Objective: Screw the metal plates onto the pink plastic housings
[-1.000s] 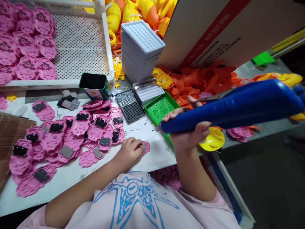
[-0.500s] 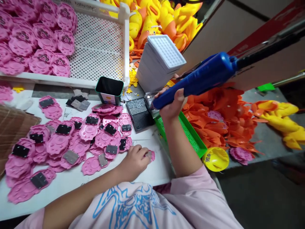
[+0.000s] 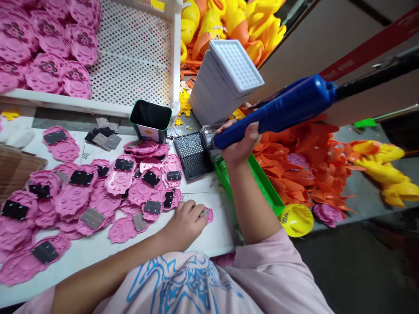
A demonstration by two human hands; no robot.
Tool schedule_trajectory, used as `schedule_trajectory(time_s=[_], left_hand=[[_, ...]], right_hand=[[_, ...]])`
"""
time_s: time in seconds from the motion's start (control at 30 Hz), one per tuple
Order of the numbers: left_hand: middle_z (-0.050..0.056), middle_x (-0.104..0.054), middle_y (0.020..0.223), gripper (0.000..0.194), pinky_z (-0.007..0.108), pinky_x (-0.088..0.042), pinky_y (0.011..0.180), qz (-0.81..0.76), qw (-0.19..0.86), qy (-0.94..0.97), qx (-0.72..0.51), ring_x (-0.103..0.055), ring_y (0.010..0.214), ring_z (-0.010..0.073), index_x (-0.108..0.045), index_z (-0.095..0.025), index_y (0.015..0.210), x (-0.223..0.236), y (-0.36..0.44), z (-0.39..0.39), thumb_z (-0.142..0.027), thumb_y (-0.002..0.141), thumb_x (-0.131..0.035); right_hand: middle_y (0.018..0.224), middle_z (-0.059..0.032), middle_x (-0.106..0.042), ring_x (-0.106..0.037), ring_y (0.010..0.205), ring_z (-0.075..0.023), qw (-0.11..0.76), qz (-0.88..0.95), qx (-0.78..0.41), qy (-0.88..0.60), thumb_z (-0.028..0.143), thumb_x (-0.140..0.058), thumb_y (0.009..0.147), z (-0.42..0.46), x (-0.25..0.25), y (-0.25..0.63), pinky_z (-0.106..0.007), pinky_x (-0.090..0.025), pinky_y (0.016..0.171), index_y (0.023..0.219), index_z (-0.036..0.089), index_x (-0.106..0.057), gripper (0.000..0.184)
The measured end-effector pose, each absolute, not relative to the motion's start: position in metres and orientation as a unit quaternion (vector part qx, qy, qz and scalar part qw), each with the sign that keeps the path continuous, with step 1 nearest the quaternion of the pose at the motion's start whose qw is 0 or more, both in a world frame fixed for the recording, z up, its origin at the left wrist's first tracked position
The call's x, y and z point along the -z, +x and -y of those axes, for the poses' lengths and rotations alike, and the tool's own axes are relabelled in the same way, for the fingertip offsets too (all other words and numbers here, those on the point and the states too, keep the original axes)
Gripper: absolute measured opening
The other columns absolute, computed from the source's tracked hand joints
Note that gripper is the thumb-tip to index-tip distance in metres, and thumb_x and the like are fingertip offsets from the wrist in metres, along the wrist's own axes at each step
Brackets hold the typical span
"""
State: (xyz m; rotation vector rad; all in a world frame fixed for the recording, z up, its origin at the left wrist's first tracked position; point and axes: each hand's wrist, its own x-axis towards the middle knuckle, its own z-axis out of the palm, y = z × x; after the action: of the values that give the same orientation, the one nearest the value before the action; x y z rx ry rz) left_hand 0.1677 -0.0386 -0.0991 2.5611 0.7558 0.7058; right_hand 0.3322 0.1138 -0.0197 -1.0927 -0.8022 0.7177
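My left hand point(image 3: 185, 224) rests on the white worktop, its curled fingers over a pink plastic part point(image 3: 210, 214) with a grey plate, pinning it down; most of that part is hidden. My right hand point(image 3: 238, 150) is wrapped round a blue electric screwdriver point(image 3: 288, 107), whose cable leads off to the upper right. The tool slants down to the left, its tip end over a small clear and metal fixture point(image 3: 207, 133) beside a black perforated tray point(image 3: 193, 146) of small screws. Left of my left hand lies a heap of pink parts point(image 3: 119, 181) with black or grey plates screwed on.
Behind stand a white crate point(image 3: 131, 56) partly filled with pink parts, a black box point(image 3: 150, 120) and a white tray stack point(image 3: 225, 83). Loose plates point(image 3: 104, 135) lie near the box. A green basket point(image 3: 266, 187), orange pieces point(image 3: 284, 161) and a yellow cup point(image 3: 297, 220) are at right.
The camera view has shifted slightly, so the heap and crate sit further left. Both hands keep their grips, and the screwdriver stays by the fixture.
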Motion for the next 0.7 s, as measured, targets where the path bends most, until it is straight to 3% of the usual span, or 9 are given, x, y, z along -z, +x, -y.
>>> schedule_trajectory(time_s=[0.2,0.37,0.7], left_hand=[[0.006,-0.061,0.098,0.013,0.037,-0.036,0.074,-0.267,0.189,0.91,-0.256,-0.046,0.086,0.0223,-0.06,-0.016,0.097,0.0989,0.1679,0.0386,-0.011,0.084,-0.062],[0.007,-0.061,0.097,0.013,0.036,-0.036,0.073,-0.267,0.191,0.909,-0.255,-0.046,0.086,0.0223,-0.06,-0.016,0.095,0.0982,0.1681,0.0377,-0.011,0.083,-0.062],[0.007,-0.061,0.098,0.014,0.036,-0.037,0.073,-0.27,0.194,0.908,-0.253,-0.047,0.087,0.0219,-0.06,-0.016,0.098,0.0981,0.1676,0.0385,-0.011,0.085,-0.059]], right_hand=[[0.061,0.0052,-0.049,-0.051,0.052,-0.0123,0.707,0.38,-0.324,-0.501,0.068,-0.052,0.07,-0.1144,0.0202,0.3335,-0.036,-0.051,0.062,0.072,0.028,-0.042,0.042],[0.059,0.0049,-0.048,-0.05,0.048,-0.0125,0.716,0.375,-0.316,-0.497,0.073,-0.047,0.069,-0.1169,0.0235,0.3329,-0.033,-0.048,0.055,0.07,0.027,-0.042,0.046],[0.056,0.0073,-0.053,-0.052,0.047,-0.0112,0.721,0.371,-0.336,-0.48,0.068,-0.06,0.062,-0.115,0.0175,0.3308,-0.031,-0.049,0.052,0.07,0.027,-0.04,0.046]])
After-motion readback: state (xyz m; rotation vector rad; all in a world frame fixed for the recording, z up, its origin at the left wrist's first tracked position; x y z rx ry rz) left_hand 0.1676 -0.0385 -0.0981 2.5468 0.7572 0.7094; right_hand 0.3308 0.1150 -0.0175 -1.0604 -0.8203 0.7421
